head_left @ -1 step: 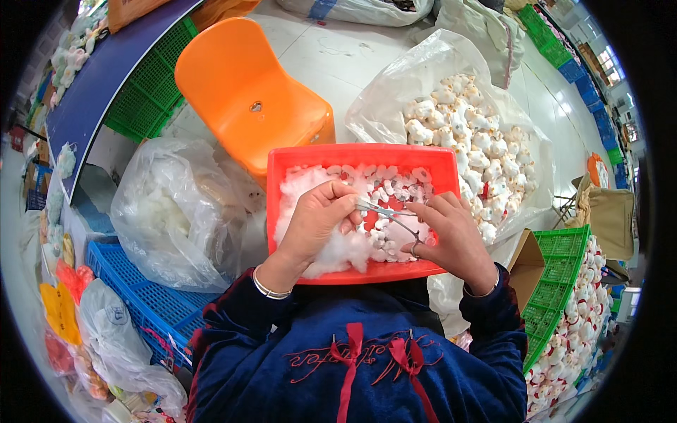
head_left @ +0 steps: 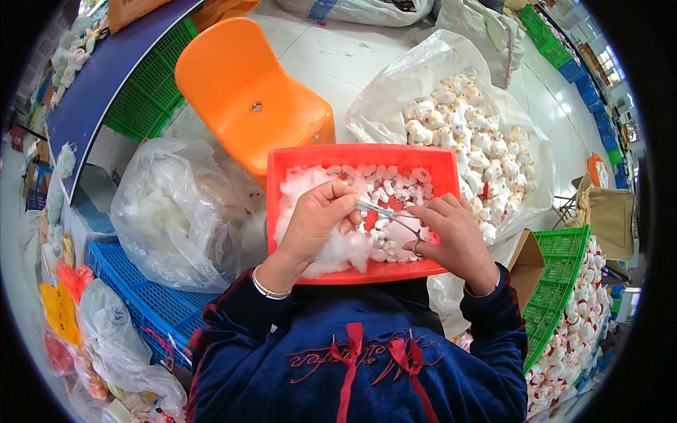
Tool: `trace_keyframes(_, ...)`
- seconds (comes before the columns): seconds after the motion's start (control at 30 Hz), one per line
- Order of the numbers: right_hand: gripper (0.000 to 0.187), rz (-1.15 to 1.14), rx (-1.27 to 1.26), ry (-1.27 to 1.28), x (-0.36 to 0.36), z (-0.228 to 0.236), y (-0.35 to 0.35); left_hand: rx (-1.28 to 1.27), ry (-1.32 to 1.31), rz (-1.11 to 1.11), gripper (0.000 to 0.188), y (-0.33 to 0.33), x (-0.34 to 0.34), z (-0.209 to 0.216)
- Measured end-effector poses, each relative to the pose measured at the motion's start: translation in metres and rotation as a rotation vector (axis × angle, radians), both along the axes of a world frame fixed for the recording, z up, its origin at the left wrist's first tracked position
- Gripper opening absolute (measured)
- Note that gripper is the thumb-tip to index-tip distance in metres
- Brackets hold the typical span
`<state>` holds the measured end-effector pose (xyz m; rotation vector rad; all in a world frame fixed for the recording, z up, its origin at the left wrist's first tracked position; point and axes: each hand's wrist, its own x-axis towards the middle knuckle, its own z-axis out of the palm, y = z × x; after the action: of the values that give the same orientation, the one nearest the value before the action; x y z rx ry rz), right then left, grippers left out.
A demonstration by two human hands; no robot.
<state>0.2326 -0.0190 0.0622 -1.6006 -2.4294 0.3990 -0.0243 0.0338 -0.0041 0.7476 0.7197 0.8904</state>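
Scissor-handled tool point(head_left: 383, 210) over red tray point(head_left: 360, 151).
Left hand's point(head_left: 321, 217) fingers pinch near its tip, contents unclear; right hand point(head_left: 451, 233) holds handles; steadiness advised.

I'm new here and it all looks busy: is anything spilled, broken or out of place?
Nothing clearly stands out. The white fluff and small white pieces look jumbled, but appear to lie inside the red tray.

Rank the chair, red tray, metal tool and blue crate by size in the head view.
1. Red tray
2. Chair
3. Blue crate, partly covered
4. Metal tool

By visible area only; real sizes may differ.
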Motion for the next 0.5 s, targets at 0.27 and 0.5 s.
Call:
trace_keyframes(0.27,0.039,0.059,-0.044,-0.107,0.002,0.021,0.001,0.135,0.117,-0.016,0.011,-0.001,0.005,-0.007)
trace_keyframes(0.5,0.051,0.014,-0.002,-0.116,0.009,0.030,0.005,0.091,0.125,-0.053,0.013,0.006,-0.003,-0.008)
